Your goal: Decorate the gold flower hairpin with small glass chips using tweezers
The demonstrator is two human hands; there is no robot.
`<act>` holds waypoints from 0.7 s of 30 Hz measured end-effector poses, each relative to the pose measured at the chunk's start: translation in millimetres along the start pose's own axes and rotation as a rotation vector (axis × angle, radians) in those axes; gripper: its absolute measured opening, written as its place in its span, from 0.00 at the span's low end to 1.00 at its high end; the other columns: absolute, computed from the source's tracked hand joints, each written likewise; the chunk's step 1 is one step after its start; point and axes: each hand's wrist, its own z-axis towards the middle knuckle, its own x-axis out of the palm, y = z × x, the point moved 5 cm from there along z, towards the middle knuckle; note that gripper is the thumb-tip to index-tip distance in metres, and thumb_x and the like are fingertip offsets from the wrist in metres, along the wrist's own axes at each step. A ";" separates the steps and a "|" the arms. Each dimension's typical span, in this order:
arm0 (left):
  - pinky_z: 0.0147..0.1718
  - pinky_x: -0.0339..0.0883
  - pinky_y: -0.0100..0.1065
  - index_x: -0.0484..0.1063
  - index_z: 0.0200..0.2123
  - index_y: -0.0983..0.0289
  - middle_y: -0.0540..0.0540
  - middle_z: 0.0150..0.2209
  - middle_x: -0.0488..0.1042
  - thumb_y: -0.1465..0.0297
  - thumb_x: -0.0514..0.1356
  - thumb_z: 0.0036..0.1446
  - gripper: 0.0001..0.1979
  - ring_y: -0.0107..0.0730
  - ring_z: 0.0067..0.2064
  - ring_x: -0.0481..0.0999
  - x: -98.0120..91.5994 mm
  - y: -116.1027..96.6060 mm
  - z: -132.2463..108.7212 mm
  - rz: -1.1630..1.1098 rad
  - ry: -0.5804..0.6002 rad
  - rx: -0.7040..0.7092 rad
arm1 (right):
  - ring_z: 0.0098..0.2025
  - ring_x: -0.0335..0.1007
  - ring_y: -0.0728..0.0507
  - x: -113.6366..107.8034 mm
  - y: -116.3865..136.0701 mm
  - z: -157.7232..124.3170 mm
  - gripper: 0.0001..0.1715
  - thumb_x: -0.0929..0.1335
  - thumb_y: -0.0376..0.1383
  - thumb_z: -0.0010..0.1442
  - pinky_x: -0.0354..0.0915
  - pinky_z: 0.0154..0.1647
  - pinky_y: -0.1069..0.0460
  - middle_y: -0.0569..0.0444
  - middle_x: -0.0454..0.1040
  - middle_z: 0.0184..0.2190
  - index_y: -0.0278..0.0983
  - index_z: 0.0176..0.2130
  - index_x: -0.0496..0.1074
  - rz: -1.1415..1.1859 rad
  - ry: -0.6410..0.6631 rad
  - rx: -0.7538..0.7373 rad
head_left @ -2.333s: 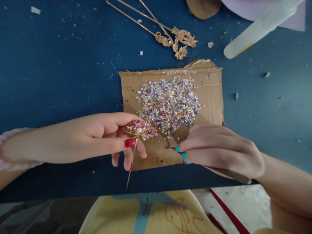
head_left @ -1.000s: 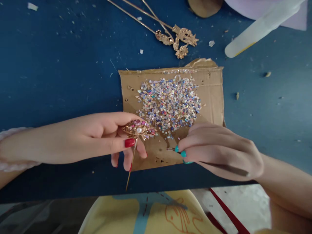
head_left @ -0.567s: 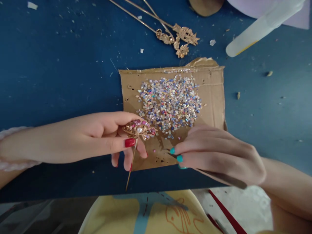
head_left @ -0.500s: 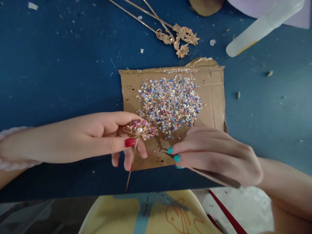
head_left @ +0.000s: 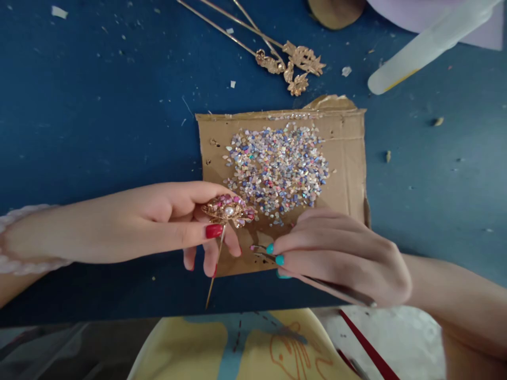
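The left hand [head_left: 166,221] holds a hairpin [head_left: 229,211]; the right hand [head_left: 344,253] pinches tweezers [head_left: 343,292], their parted tips near a pink chip [head_left: 252,247] over the cardboard [head_left: 344,174].

The person's left hand [head_left: 158,222] pinches a gold metal, pearl-centred hairpin with pink stones [head_left: 226,202], its thin stem slanting downward. The right hand [head_left: 344,256] grips slim dark metal tweezers [head_left: 344,293], tips parted, one at a tiny pink chip [head_left: 252,247] over the brown cardboard sheet [head_left: 344,174], near spread multicoloured chips [head_left: 279,169]. Beyond, plain gold metal hairpins [head_left: 303,55] lie overlapping on the blue table [head_left: 99,121].
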 end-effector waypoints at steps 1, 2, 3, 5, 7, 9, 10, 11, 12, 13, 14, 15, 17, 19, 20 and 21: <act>0.34 0.80 0.23 0.69 0.59 0.55 0.50 0.50 0.80 0.69 0.53 0.74 0.14 0.27 0.39 0.85 0.1 -0.3 0.2 -0.001 0.002 0.001 | 0.40 0.78 0.50 0.0 0.0 -0.2 0.05 0.66 0.29 0.71 0.70 0.52 0.52 0.50 0.82 0.40 0.33 0.42 0.72 0.002 -0.002 -0.004; 0.34 0.80 0.23 0.69 0.58 0.55 0.49 0.50 0.81 0.69 0.53 0.74 0.14 0.26 0.39 0.85 0.1 -0.9 0.4 -0.004 0.003 0.006 | 0.39 0.78 0.50 0.0 0.0 -0.5 0.04 0.66 0.29 0.71 0.70 0.52 0.52 0.50 0.82 0.40 0.33 0.42 0.72 0.005 -0.003 -0.005; 0.34 0.80 0.22 0.70 0.57 0.55 0.49 0.50 0.81 0.69 0.53 0.74 0.13 0.26 0.39 0.85 0.1 -1.2 0.5 -0.005 0.004 0.008 | 0.39 0.78 0.50 0.2 -0.2 -0.6 0.04 0.66 0.29 0.71 0.70 0.52 0.52 0.50 0.82 0.40 0.33 0.42 0.72 0.007 0.000 -0.003; 0.34 0.80 0.23 0.71 0.55 0.56 0.49 0.49 0.81 0.68 0.53 0.74 0.12 0.26 0.39 0.85 0.2 -1.8 0.6 -0.008 0.004 0.012 | 0.40 0.78 0.50 0.4 0.0 -0.5 0.04 0.66 0.28 0.71 0.71 0.51 0.52 0.51 0.82 0.40 0.33 0.42 0.72 0.008 0.004 -0.004; 0.33 0.80 0.23 0.71 0.55 0.56 0.50 0.49 0.81 0.68 0.53 0.73 0.12 0.27 0.39 0.85 0.4 -1.7 0.5 -0.007 0.003 0.004 | 0.40 0.78 0.50 0.4 0.1 0.0 0.05 0.66 0.28 0.71 0.71 0.51 0.52 0.51 0.82 0.40 0.33 0.42 0.72 0.003 0.009 -0.002; 0.33 0.80 0.24 0.71 0.57 0.56 0.50 0.49 0.81 0.68 0.53 0.73 0.13 0.27 0.38 0.85 0.6 -1.4 0.3 -0.011 -0.002 -0.005 | 0.40 0.79 0.50 -0.1 0.0 0.5 0.04 0.66 0.28 0.71 0.71 0.50 0.52 0.51 0.82 0.40 0.33 0.42 0.72 0.002 0.004 -0.002; 0.33 0.80 0.24 0.70 0.57 0.56 0.50 0.49 0.81 0.68 0.54 0.73 0.13 0.28 0.38 0.85 0.8 -1.5 0.2 -0.015 -0.005 -0.004 | 0.40 0.78 0.50 -0.3 0.0 0.7 0.04 0.66 0.28 0.71 0.71 0.50 0.52 0.51 0.82 0.40 0.33 0.42 0.72 0.004 0.001 -0.003; 0.33 0.80 0.24 0.70 0.57 0.56 0.51 0.49 0.81 0.69 0.53 0.73 0.13 0.27 0.38 0.85 0.9 -1.5 0.1 -0.015 -0.008 -0.005 | 0.40 0.78 0.50 -0.3 -0.2 0.7 0.04 0.66 0.28 0.71 0.71 0.51 0.52 0.51 0.82 0.40 0.33 0.42 0.72 0.005 0.002 -0.001; 0.33 0.80 0.24 0.71 0.56 0.56 0.50 0.49 0.81 0.69 0.54 0.73 0.12 0.27 0.38 0.85 1.0 -1.7 0.2 -0.016 -0.008 -0.001 | 0.40 0.78 0.50 -0.2 -0.2 0.7 0.04 0.66 0.28 0.71 0.71 0.51 0.52 0.51 0.81 0.40 0.33 0.42 0.72 0.005 0.004 -0.002; 0.33 0.79 0.23 0.72 0.55 0.56 0.50 0.49 0.81 0.69 0.53 0.73 0.12 0.27 0.38 0.85 1.2 -1.8 0.3 -0.014 -0.008 0.000 | 0.40 0.78 0.50 0.0 -0.1 0.4 0.04 0.65 0.28 0.71 0.71 0.51 0.52 0.51 0.81 0.40 0.33 0.42 0.72 0.002 0.008 -0.003; 0.33 0.79 0.23 0.72 0.54 0.56 0.50 0.48 0.81 0.69 0.53 0.73 0.11 0.27 0.38 0.85 1.2 -1.8 0.5 -0.008 -0.007 0.000 | 0.40 0.78 0.50 0.2 -0.1 0.1 0.04 0.65 0.28 0.71 0.72 0.51 0.51 0.51 0.81 0.40 0.33 0.42 0.71 -0.002 0.014 -0.002; 0.33 0.79 0.23 0.72 0.54 0.56 0.50 0.47 0.81 0.68 0.53 0.73 0.11 0.27 0.38 0.85 1.2 -1.6 0.8 -0.003 -0.006 -0.001 | 0.41 0.78 0.50 0.2 -0.1 -0.2 0.04 0.65 0.28 0.71 0.72 0.51 0.51 0.52 0.81 0.40 0.34 0.42 0.71 -0.006 0.014 -0.001; 0.33 0.79 0.22 0.73 0.53 0.56 0.49 0.45 0.81 0.68 0.53 0.74 0.11 0.27 0.38 0.84 1.0 -0.9 1.2 0.008 -0.004 -0.006 | 0.40 0.78 0.51 0.1 0.0 -0.8 0.04 0.65 0.28 0.71 0.72 0.51 0.52 0.52 0.81 0.40 0.34 0.43 0.71 -0.015 0.015 0.003; 0.33 0.79 0.23 0.73 0.53 0.56 0.49 0.44 0.81 0.67 0.53 0.74 0.11 0.27 0.38 0.84 0.8 -0.2 1.2 0.011 -0.003 -0.007 | 0.40 0.78 0.51 -0.1 -0.3 -1.0 0.04 0.65 0.28 0.71 0.71 0.51 0.52 0.53 0.81 0.40 0.34 0.43 0.71 -0.014 0.015 0.011; 0.33 0.79 0.23 0.72 0.53 0.56 0.49 0.45 0.81 0.67 0.53 0.74 0.11 0.27 0.38 0.84 0.8 0.0 1.0 0.009 -0.002 -0.002 | 0.40 0.78 0.51 -0.1 -0.2 -1.0 0.05 0.65 0.29 0.71 0.71 0.51 0.52 0.53 0.81 0.40 0.34 0.43 0.71 -0.010 0.017 0.011; 0.33 0.79 0.23 0.72 0.54 0.55 0.49 0.46 0.81 0.67 0.53 0.74 0.11 0.27 0.38 0.84 0.9 0.1 0.7 0.006 0.000 0.001 | 0.40 0.78 0.51 0.0 -0.2 -0.9 0.05 0.65 0.29 0.71 0.71 0.51 0.52 0.53 0.81 0.40 0.34 0.43 0.71 -0.006 0.021 0.009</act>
